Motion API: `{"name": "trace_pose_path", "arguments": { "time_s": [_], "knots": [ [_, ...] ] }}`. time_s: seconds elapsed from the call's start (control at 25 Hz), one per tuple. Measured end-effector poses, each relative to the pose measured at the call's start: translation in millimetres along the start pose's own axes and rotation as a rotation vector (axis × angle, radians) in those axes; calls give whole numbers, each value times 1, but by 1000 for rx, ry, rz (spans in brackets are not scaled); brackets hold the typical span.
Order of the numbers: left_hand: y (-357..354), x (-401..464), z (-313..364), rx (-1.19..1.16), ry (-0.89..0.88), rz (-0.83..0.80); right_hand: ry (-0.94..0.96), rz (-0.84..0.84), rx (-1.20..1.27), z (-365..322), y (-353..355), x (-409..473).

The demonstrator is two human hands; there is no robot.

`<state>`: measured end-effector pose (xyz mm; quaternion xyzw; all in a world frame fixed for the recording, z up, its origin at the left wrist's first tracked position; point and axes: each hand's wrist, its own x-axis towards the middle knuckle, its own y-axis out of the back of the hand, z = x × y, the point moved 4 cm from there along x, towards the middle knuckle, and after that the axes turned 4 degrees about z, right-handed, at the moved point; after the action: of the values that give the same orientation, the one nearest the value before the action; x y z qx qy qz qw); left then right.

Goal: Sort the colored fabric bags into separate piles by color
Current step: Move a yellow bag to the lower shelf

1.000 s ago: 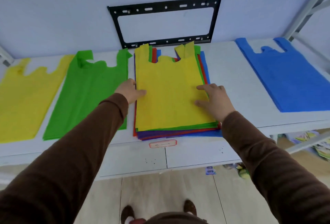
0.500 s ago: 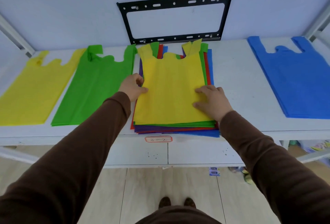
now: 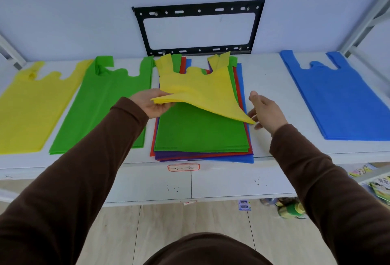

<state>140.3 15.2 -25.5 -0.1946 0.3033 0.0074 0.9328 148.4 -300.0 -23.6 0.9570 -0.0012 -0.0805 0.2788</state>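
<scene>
I count three sorted piles on the white table (image 3: 266, 79): one yellow pile (image 3: 31, 112) at the far left, one green pile (image 3: 109, 104) next to it, and one blue pile (image 3: 339, 98) at the far right. In the middle sits one mixed stack (image 3: 200, 138), with green on top and red, purple and blue edges peeking out below. My left hand (image 3: 152, 104) pinches the left edge of one yellow bag (image 3: 202, 91) and holds it up off the stack. My right hand (image 3: 266, 110) is spread loosely, its fingertips just at the bag's low right corner. I see one black bracket (image 3: 198, 28) on the wall.
</scene>
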Motion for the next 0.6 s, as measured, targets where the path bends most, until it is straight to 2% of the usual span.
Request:
{"name": "trace_pose_path", "arguments": {
  "time_s": [0.04,0.08,0.16,0.2,0.28,0.36,0.6],
  "knots": [
    [1,-2,-1,33,-5,-30,-111,-162,157,2,-5,-3],
    [3,-3,-5,164,-24,-59,-188,-300,319,-1,-10,-8],
    [5,-3,-16,432,-57,-71,-215,-424,499,-4,-19,-8],
    [5,-1,-19,466,-63,-37,-179,-445,473,-5,-24,-5],
    [10,8,-14,388,-136,83,-66,-445,262,-4,-33,-2],
    [16,19,-1,328,-213,173,-41,-417,166,-2,-36,-1],
    [11,36,5,580,-232,111,-88,-468,235,-3,-36,-1]
  ]
}}
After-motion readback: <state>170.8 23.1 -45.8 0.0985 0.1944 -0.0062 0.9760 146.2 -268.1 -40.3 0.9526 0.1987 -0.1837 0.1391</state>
